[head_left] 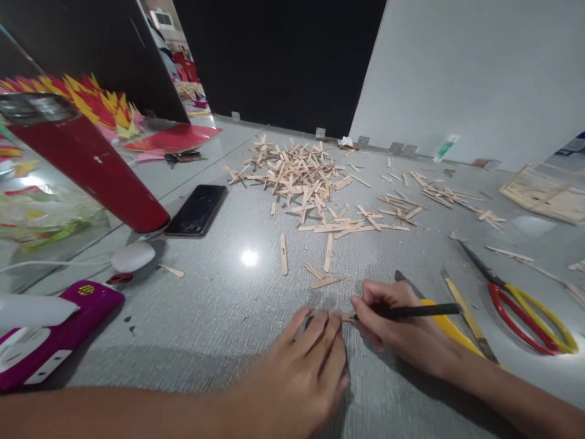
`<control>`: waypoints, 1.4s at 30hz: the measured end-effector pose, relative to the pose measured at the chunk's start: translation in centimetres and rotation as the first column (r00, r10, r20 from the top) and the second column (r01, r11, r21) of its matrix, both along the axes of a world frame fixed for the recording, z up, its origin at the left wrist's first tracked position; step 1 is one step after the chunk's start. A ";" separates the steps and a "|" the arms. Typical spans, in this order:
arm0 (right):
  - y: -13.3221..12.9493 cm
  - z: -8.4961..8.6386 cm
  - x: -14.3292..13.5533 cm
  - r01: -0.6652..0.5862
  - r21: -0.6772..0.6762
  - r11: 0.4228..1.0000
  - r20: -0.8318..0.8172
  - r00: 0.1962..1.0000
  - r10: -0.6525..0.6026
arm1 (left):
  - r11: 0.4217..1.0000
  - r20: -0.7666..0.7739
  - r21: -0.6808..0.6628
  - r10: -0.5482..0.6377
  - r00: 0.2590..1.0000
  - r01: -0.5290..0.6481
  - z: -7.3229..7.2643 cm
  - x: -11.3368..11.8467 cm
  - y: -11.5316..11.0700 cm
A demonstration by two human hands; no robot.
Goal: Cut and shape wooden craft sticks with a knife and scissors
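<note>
My left hand (pixel 301 366) lies flat on the grey floor, its fingertips pressing down a small wooden stick (pixel 348 317) that is mostly hidden under them. My right hand (pixel 402 326) grips a black pen (pixel 418 311) like a pencil, with the tip touching the stick's exposed end right beside my left fingertips. A few loose wooden sticks (pixel 326 268) lie just beyond both hands. A large heap of the same sticks (pixel 297 174) is spread farther out.
Red and yellow scissors (pixel 521 305) and a yellow-handled blade (pixel 450 326) lie to the right of my right hand. A black phone (pixel 197 210), a red cylinder (pixel 86 164), a white mouse (pixel 132 256) and a magenta device (pixel 50 332) sit at the left. A stick-built panel (pixel 546 195) rests far right.
</note>
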State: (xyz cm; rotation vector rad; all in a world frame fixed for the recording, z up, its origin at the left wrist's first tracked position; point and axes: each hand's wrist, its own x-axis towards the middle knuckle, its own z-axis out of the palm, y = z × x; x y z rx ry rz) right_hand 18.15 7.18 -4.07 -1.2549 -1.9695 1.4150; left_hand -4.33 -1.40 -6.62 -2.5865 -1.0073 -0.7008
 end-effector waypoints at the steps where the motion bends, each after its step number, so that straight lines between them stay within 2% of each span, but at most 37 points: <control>1: 0.0 -0.1 0.1 -0.006 0.001 1.000 -0.003 1.000 0.006 | 1.000 0.002 -0.007 0.001 1.000 -0.001 -0.1 0.0 0.0; 8: -0.4 -0.6 0.5 0.015 0.054 0.998 -0.025 1.000 -0.014 | 0.999 0.054 -0.051 -0.001 0.999 0.004 -0.1 -0.1 0.1; 13: -0.3 -0.9 0.5 -0.031 -0.026 0.999 -0.043 0.999 0.030 | 0.997 0.051 -0.076 0.006 0.999 -0.002 -0.2 -0.1 -0.2; 19: -0.2 -1.0 0.2 -0.031 -0.080 0.996 -0.085 0.996 0.024 | 0.996 0.021 -0.092 0.011 1.000 -0.009 -0.6 -0.4 -0.5; 33: -0.2 -0.3 -0.2 -0.043 -0.068 0.997 -0.027 0.999 0.041 | 0.999 0.060 -0.040 -0.012 0.998 0.015 -1.5 -0.6 0.0; 37: 0.3 -0.5 -0.5 -0.025 -0.081 0.996 -0.030 0.999 0.023 | 1.000 0.035 0.023 -0.016 0.999 0.015 -1.8 -0.1 0.5; 39: 0.6 -0.1 -0.3 -0.016 -0.059 0.998 -0.028 0.999 0.014 | 0.998 0.022 0.061 -0.019 1.000 0.017 -1.7 0.3 0.7; 42: 1.0 1.0 0.9 0.003 0.066 0.998 0.013 1.000 -0.004 | 0.999 0.001 0.023 -0.027 1.000 0.027 -1.5 0.9 1.0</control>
